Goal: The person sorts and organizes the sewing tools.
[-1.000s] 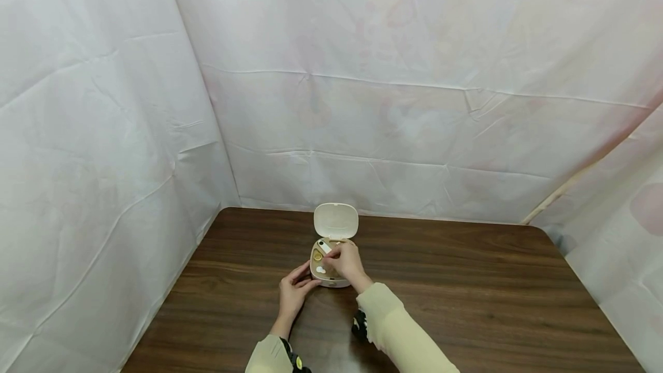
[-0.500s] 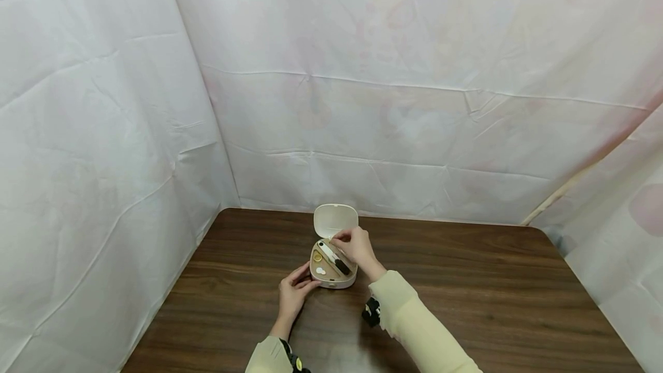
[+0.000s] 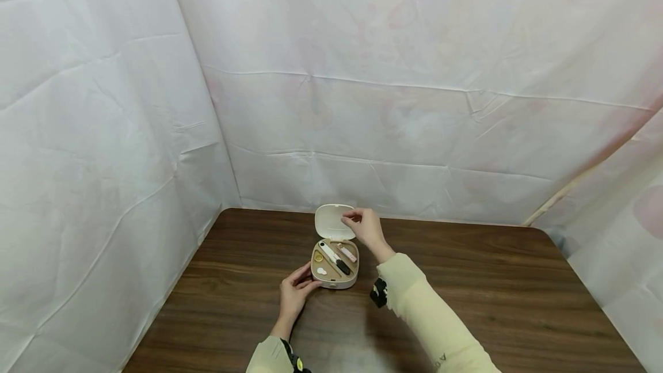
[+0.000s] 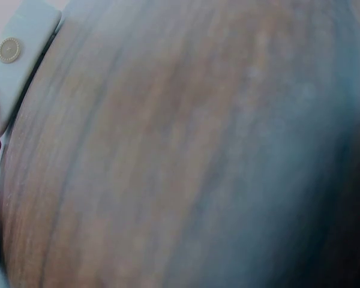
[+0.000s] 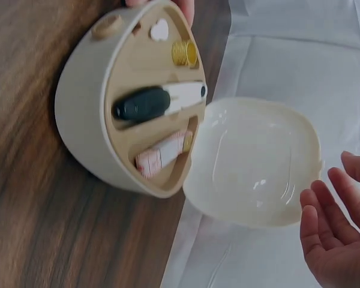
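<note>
A small white storage box [image 3: 334, 284] with tan compartments stands on the table, its white lid [image 5: 255, 159] swung up at the back. My left hand [image 3: 293, 295] holds the box's front left corner, thumb at the front and fingers along the side. Raised beside the lid's right edge, my right hand [image 3: 365, 227] has bent fingers and nothing between them; its fingertips are right at the rim. Inside the box lie a white tool with a black end [image 5: 143, 104], a gold ring-shaped coil [image 5: 184, 53], a white cloud-shaped piece [image 5: 159, 30] and a pink-and-white printed piece [image 5: 161, 157].
The dark wooden table [image 3: 466, 292] extends widely to both sides. White fabric [image 3: 362, 102] hangs behind its back edge and at the sides. A round button-like catch [image 4: 9, 50] sits on the box's front.
My right hand has moved from inside the box up and back to the lid's right side, uncovering the tool and the pink-and-white piece. The left hand stays put.
</note>
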The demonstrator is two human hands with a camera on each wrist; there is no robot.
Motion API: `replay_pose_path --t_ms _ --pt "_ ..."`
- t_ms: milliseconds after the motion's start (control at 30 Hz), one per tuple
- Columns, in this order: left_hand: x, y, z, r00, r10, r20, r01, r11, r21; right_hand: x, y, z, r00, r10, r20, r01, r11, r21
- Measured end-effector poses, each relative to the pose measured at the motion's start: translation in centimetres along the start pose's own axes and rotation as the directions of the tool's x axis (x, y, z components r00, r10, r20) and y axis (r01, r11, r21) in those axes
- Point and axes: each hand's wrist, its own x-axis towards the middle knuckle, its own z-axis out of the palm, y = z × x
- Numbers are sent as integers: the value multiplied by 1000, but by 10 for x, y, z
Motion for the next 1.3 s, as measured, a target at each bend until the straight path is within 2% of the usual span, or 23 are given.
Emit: replay_pose_path --t_ms 267,467,700,967,1100,1300 --pt "0 1 0 1000 13 1 -13 1000 5 14 7 -5 999 44 -24 -43 998 44" --pt "-2 -1 -1 1000 -1 -1 1 1000 2 20 13 -3 999 50 -3 -49 999 19" --pt "-2 -3 -2 1000 1 -2 -1 1000 -9 25 13 1 995 65 73 -63 998 -21" --pt "-2 -4 -3 1000 3 -4 -3 1000 -2 27 14 8 973 95 212 -81 994 -75" --pt "-2 -6 -2 1000 8 -8 -8 1000 -2 26 13 9 969 91 230 -79 995 -59" --pt "-1 -7 -1 1000 24 -12 -24 1000 1 23 13 8 974 73 216 -65 997 -44"
